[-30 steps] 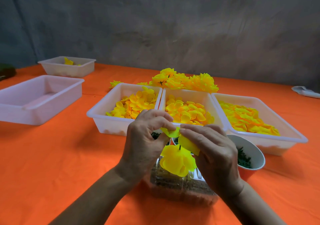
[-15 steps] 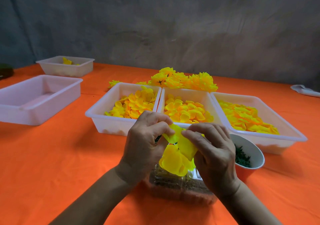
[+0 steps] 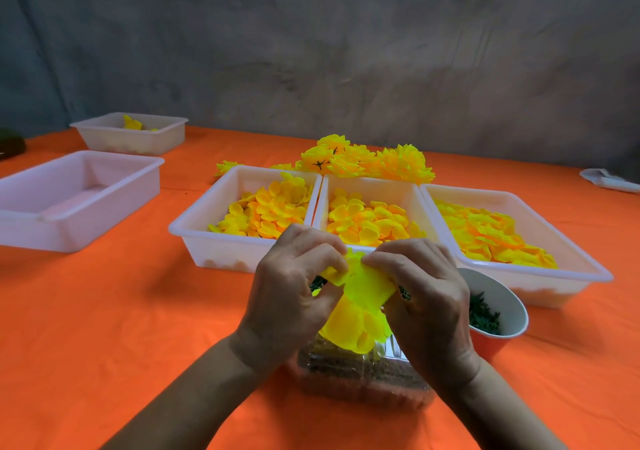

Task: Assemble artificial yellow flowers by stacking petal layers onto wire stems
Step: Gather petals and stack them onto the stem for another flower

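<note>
A partly built yellow flower (image 3: 356, 314) hangs petals-down between my hands, above a clear plastic box (image 3: 360, 377). My left hand (image 3: 294, 294) pinches a yellow petal layer at the flower's top with curled fingers. My right hand (image 3: 426, 300) pinches the same top from the other side. The wire stem is hidden by my fingers. Three white trays stand side by side just beyond my hands, left (image 3: 194, 228), middle (image 3: 374, 186) and right (image 3: 585, 273), each holding several yellow-orange petal layers. A pile of finished yellow flowers (image 3: 367, 160) lies behind them.
A red cup (image 3: 498, 342) holding dark green pieces stands right of my right hand. An empty white tray (image 3: 69, 200) sits at the left, and a smaller tray (image 3: 131, 138) with a yellow piece behind it. The tablecloth (image 3: 121, 311) is orange; a white object (image 3: 609, 181) lies far right.
My hands have drawn closer together and the petal layer has slid down against the flower's other petals. The flower is now squeezed more tightly between my fingers.
</note>
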Tool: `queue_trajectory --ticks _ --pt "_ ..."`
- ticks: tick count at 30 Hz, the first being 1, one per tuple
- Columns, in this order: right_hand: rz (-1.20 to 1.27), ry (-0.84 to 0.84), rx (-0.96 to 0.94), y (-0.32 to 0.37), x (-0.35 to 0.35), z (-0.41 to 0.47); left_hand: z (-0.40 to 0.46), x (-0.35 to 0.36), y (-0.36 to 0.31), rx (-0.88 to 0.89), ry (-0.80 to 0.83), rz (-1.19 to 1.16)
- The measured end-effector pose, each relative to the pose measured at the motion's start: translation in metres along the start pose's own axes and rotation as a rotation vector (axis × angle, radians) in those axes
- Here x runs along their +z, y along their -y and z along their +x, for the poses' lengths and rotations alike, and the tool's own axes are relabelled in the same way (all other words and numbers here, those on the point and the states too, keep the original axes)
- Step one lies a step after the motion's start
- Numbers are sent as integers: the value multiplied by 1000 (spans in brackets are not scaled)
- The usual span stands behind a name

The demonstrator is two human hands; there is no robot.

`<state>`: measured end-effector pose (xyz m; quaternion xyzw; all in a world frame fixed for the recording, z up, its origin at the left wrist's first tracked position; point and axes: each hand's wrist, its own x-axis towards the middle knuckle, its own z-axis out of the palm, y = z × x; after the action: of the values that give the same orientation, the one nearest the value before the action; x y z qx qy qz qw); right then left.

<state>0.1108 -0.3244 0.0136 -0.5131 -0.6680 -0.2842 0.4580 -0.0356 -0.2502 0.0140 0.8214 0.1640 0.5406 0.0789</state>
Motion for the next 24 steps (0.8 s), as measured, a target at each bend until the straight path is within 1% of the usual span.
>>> queue_trajectory --ticks 4,9,12,16,24 --pt "14 -31 32 1 -1 -1 2 2 -2 -14 0 29" --pt "80 -59 129 2 2 -1 4 2 -2 46 -35 34" --pt "133 -60 189 1 4 -1 5 2 -2 105 -51 114" --pt "174 -71 206 3 4 1 6 3 -2 178 -50 212" --pt "130 -38 216 -1 7 2 7 5 -1 170 -52 224"
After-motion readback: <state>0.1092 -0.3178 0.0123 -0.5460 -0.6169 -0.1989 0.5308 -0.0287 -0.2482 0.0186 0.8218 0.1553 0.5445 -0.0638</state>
